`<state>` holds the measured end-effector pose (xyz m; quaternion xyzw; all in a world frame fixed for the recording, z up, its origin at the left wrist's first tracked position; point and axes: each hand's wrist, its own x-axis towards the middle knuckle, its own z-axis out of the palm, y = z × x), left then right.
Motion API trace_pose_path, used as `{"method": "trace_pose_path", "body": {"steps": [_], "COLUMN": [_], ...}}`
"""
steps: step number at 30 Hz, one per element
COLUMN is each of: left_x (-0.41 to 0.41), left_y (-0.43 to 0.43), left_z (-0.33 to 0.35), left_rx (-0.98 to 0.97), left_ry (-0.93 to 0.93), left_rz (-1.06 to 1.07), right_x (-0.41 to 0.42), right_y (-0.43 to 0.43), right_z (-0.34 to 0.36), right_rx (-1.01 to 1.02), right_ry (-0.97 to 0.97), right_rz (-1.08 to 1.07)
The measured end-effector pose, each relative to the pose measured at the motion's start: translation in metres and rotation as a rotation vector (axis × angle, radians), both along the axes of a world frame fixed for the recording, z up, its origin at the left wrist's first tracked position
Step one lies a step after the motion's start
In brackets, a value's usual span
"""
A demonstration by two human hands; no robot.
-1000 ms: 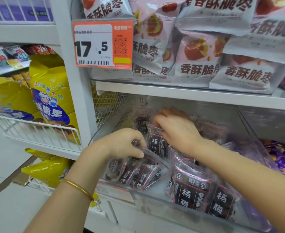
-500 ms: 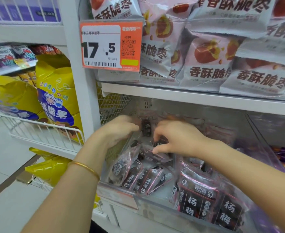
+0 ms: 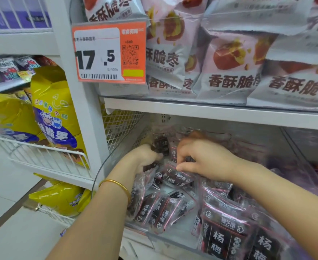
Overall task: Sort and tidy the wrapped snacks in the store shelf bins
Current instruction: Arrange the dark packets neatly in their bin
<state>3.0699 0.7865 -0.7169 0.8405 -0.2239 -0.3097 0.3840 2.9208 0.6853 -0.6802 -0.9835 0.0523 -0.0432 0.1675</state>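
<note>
While left hand (image 3: pixel 145 157) and right hand (image 3: pixel 203 159) pinch 杨梅 packets (image 3: pixel 175 178), price tag (image 3: pixel 98 55) reads 17.5, upper bags (image 3: pixel 229 76) 香酥脆枣.

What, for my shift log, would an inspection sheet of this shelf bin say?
Surface: clear bin under the white shelf board.
Job's things: dark bayberry packets heaped inside, some upright, some tilted.
Clutter: nothing seen.
Grippers: left hand holds a rear packet; right hand, fingers pinching a tilted packet.
Cables: nothing seen.
Surroundings: pink jujube bags above, orange price tag, yellow bags in a wire basket at left.
</note>
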Motion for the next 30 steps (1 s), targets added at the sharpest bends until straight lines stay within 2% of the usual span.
{"method": "trace_pose_path", "body": {"steps": [4, 7, 10, 14, 22, 26, 28, 30], "left_x": [0.000, 0.000, 0.001, -0.001, -0.001, -0.007, -0.007, -0.005], "left_y": [0.002, 0.003, 0.003, 0.006, 0.020, 0.026, 0.025, 0.022], "left_z": [0.003, 0.003, 0.001, 0.002, 0.029, 0.034, 0.032, 0.026], "left_rx": [-0.082, -0.090, 0.016, 0.206, -0.128, -0.299, -0.302, -0.220], "left_ry": [0.149, 0.160, 0.104, -0.148, -0.106, -0.322, -0.439, -0.513], "left_rz": [0.020, 0.048, 0.055, -0.013, 0.093, 0.031, -0.018, -0.085], "right_x": [-0.004, -0.006, -0.006, -0.009, -0.010, -0.006, -0.005, -0.004], "right_y": [-0.005, -0.007, -0.009, -0.009, -0.008, -0.002, 0.003, 0.010], "right_z": [-0.002, 0.001, 0.003, 0.006, 0.008, 0.008, 0.006, 0.004], "right_rx": [0.059, 0.074, 0.089, 0.105, 0.073, 0.015, -0.039, -0.159], "right_ry": [-0.015, 0.004, 0.013, 0.023, 0.038, 0.002, -0.019, -0.038], "right_rz": [0.006, 0.016, 0.022, 0.029, 0.029, -0.008, -0.031, -0.054]}}
